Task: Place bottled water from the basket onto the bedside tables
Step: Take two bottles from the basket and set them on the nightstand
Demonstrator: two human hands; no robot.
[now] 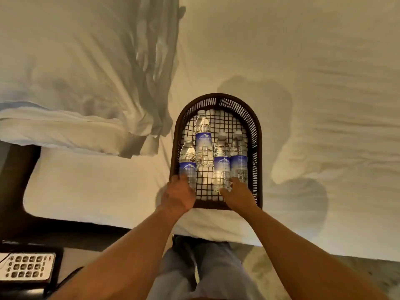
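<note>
Head view: I see a dark woven basket, rounded at its far end and straight at the near one, with an open lattice floor, lying on the wrinkled white bed near its front edge. Four clear ribbed plastic bottles with blue labels and white caps lie flat inside, caps pointing away from me. My left hand curls loosely at the base of the leftmost bottle, touching it. My right hand touches the bases of the two right bottles, fingers half bent, not closed. A keypad phone sits at lower left.
</note>
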